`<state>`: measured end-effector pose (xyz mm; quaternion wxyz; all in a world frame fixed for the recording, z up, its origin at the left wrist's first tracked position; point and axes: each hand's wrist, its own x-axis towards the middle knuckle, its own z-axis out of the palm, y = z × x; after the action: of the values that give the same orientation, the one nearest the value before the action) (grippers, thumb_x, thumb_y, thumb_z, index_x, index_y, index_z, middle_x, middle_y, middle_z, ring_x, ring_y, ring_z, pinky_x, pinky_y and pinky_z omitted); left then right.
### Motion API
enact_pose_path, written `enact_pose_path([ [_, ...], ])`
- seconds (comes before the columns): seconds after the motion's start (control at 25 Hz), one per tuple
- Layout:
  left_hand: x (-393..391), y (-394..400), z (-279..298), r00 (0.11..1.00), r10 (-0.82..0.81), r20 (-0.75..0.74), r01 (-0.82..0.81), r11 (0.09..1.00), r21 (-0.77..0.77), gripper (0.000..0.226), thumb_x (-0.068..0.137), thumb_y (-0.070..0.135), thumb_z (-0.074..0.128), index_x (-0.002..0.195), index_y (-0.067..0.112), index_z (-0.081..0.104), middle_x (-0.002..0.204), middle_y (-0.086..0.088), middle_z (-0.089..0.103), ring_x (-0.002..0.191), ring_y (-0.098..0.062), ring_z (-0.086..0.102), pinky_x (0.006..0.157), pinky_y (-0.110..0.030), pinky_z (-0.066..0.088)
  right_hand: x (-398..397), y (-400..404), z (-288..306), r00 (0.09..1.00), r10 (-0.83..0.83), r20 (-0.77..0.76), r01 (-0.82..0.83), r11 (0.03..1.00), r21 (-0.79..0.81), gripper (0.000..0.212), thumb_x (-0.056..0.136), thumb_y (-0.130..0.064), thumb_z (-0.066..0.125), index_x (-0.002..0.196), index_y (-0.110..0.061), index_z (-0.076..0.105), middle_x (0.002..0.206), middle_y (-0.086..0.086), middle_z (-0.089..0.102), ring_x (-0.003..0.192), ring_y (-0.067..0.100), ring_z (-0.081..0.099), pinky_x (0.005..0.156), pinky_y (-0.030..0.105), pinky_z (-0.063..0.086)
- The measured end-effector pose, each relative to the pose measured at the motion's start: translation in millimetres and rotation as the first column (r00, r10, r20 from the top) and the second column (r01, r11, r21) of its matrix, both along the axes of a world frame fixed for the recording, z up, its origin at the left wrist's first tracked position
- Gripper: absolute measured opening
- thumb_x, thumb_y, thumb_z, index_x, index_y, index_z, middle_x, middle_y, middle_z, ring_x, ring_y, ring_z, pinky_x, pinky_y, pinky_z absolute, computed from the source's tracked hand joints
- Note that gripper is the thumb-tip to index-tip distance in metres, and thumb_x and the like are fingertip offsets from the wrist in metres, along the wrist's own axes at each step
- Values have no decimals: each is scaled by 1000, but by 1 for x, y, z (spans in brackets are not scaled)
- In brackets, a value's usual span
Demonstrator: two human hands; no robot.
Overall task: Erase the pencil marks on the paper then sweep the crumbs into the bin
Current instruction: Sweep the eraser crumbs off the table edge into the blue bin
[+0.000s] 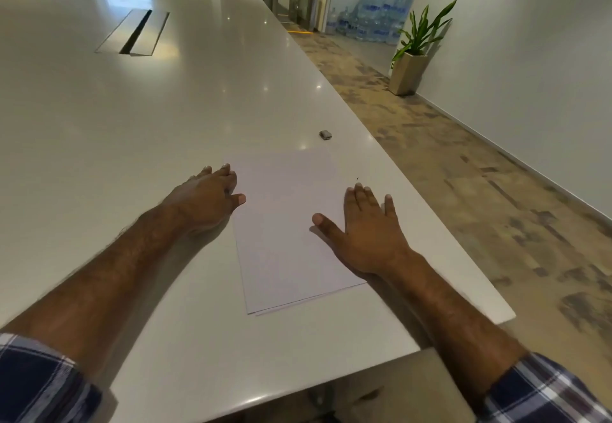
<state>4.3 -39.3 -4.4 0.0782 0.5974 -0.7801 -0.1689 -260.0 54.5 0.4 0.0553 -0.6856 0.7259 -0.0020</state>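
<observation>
Two empty hands flat at the paper's edges.
Left hand [212, 197] and right hand [367, 227] lie open on the paper [284, 224]; eraser [325, 134] sits far-right. Pin the sheet, fetch it, rub lightly.

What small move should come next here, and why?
Probably the right hand should reach forward to the eraser. Both hands hold nothing: the right lies flat on the paper's right edge, and the left hand rests at its left edge, so it could steady the sheet. The eraser lies untouched on the table beyond the paper's far right corner.
</observation>
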Motion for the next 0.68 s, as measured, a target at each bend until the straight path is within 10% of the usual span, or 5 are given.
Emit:
enact_pose_path([
  [0.24, 4, -3, -4, 1000, -18, 1, 18, 1000, -6, 53, 98, 43, 46, 144, 17, 41, 163, 4, 12, 150, -26, 7, 119, -46, 17, 88, 32, -1, 872, 476, 116, -480, 878, 3, 101, 81, -83, 5, 156, -15, -3, 165, 1, -10, 151, 13, -14, 122, 47, -9],
  [0.68, 0, -1, 1, 1000, 3, 1, -3, 1000, 22, 41, 98, 39, 47, 128, 10, 52, 163, 7, 11, 150, -25, 8, 118, -43, 18, -40, 24, 3, 990, 138, 14, -139, 990, 5, 117, 67, -89, -13, 156, -13, -3, 166, 2, -7, 152, 12, -10, 123, 44, -8],
])
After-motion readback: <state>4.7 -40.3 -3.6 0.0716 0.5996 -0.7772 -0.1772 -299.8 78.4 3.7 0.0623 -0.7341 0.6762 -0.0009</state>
